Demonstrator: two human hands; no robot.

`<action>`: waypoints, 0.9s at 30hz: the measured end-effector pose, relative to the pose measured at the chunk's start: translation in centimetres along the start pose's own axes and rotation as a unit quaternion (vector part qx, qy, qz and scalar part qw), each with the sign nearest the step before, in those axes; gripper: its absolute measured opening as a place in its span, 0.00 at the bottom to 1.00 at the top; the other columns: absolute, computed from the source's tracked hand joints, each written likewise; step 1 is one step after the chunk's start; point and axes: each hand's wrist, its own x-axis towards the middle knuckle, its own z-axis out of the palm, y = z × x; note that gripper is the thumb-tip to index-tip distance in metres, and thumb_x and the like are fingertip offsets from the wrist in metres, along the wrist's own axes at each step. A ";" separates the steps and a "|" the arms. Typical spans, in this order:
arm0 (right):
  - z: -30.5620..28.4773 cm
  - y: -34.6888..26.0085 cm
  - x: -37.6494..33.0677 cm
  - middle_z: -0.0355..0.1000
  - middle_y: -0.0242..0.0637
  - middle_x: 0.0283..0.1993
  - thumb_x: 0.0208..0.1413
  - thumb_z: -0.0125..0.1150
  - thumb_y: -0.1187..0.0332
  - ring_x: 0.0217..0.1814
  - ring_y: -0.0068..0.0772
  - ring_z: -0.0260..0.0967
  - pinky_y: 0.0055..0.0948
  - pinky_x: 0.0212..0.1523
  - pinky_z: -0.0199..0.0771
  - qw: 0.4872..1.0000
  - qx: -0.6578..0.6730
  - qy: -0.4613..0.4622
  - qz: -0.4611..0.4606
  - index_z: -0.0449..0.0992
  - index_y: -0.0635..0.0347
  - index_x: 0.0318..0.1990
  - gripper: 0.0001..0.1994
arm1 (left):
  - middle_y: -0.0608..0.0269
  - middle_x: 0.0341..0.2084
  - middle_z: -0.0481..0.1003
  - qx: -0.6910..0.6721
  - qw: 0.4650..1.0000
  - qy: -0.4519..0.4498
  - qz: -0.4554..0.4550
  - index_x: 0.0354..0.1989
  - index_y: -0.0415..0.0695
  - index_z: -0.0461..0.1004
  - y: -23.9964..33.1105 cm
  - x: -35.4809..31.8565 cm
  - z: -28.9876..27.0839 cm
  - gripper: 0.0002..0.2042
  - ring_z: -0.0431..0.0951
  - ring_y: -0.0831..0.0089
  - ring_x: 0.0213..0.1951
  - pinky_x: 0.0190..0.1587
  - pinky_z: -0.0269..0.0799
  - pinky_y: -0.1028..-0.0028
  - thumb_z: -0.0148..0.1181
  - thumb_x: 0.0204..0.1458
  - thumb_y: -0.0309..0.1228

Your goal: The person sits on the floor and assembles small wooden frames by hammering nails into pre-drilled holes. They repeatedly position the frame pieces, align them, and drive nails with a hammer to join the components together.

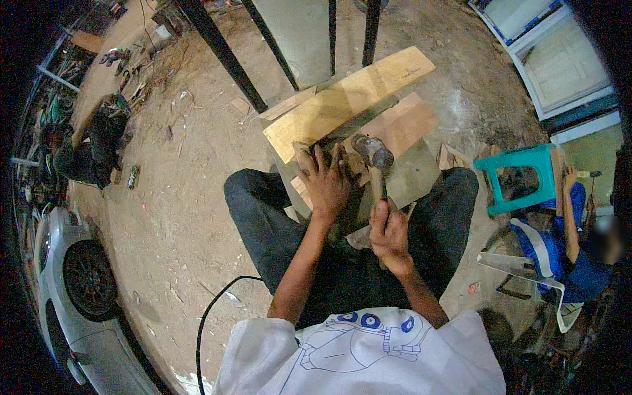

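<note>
My right hand is wrapped round the wooden handle of a hammer. Its dark metal head is raised over the work between my knees. My left hand lies with fingers spread, the tips at the near edge of a long pale wooden plank. Whether something small sits under those fingertips is too dark to make out. Beside the hammer head, a browner wooden board rests at an angle. Both lie on a greyish flat surface between my legs.
Black posts rise beyond the plank. To the right, a person in blue sits by a green plastic stool. A silver car stands at left, near a black cable. Another dark-clothed figure crouches farther off.
</note>
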 end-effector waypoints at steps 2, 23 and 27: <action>1.5 1.4 -0.1 0.67 0.53 0.22 0.64 0.44 0.59 0.23 0.52 0.66 0.42 0.26 0.66 0.999 -0.039 -0.028 0.017 0.69 0.67 0.28 0.19 | 0.46 0.62 0.56 -0.017 1.000 -0.008 0.005 0.65 0.59 0.58 0.1 0.3 -0.7 0.24 0.51 0.40 0.64 0.57 0.48 0.38 0.45 0.57 0.40; 0.2 -0.1 0.4 0.69 0.51 0.24 0.65 0.41 0.57 0.24 0.57 0.65 0.45 0.27 0.64 0.997 -0.006 -0.041 0.060 0.71 0.66 0.30 0.21 | 0.45 0.62 0.57 -0.056 0.998 0.020 0.003 0.62 0.55 0.62 -0.1 -0.1 -0.2 0.22 0.51 0.42 0.64 0.57 0.48 0.38 0.42 0.59 0.43; 0.6 1.7 1.2 0.65 0.47 0.20 0.66 0.39 0.56 0.21 0.48 0.64 0.42 0.25 0.63 0.991 -0.006 -0.101 0.088 0.69 0.68 0.29 0.22 | 0.45 0.62 0.57 -0.053 0.998 0.026 0.017 0.62 0.55 0.63 -0.4 0.7 -1.0 0.22 0.51 0.41 0.64 0.57 0.49 0.38 0.41 0.60 0.43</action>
